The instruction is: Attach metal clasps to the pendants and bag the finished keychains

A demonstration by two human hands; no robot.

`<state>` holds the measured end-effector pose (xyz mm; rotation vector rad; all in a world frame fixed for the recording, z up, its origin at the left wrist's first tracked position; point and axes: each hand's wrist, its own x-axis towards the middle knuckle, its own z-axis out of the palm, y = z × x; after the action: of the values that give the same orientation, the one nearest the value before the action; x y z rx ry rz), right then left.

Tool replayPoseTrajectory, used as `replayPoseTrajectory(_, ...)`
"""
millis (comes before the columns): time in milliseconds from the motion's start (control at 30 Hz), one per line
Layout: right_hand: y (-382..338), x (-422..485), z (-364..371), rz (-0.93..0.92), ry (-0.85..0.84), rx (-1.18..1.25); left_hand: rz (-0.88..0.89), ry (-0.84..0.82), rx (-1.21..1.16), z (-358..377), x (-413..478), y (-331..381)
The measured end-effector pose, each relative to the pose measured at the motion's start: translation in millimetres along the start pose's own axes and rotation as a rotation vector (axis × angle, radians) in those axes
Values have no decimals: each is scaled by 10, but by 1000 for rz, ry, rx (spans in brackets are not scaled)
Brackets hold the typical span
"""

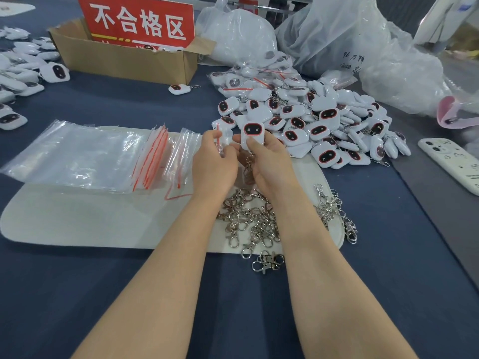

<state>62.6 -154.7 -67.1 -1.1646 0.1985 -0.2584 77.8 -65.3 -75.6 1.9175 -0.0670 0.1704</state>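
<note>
My right hand [269, 167] grips a white pendant [252, 134] with a dark oval face, held upright; a metal clasp [249, 164] dangles from it between my hands. My left hand [213, 164] pinches a small clear zip bag [221, 138] with a red strip, right beside the pendant. A heap of loose metal clasps [248, 221] lies on the white mat [77, 218] under my wrists. A big pile of pendants [321, 125] sits just behind my hands to the right. Stacks of empty zip bags [108, 156] lie on the mat's left part.
A cardboard box [124, 60] with a red sign [140, 22] stands at the back left. More pendants [20, 79] are spread at the far left. Large plastic sacks [350, 47] fill the back right. A phone [453, 164] lies at the right edge. One lone keychain [180, 88] rests near the box.
</note>
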Motion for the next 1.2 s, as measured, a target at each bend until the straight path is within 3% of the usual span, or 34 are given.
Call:
replayPoseTrajectory(233, -11, -18, 6, -14, -88, -9, -7, -1, -29, -3, 13, -5)
replayPoseTrajectory(500, -2, 40, -27, 1, 60, 71, 3, -15, -13, 0, 8, -7)
replayPoseTrajectory(733, 38, 31, -57, -71, -5, -60, 6, -16, -4, 4, 12, -16)
replayPoseTrajectory(1200, 17, 35, -30, -11, 7, 30, 8, -7, -4, 9, 9, -11)
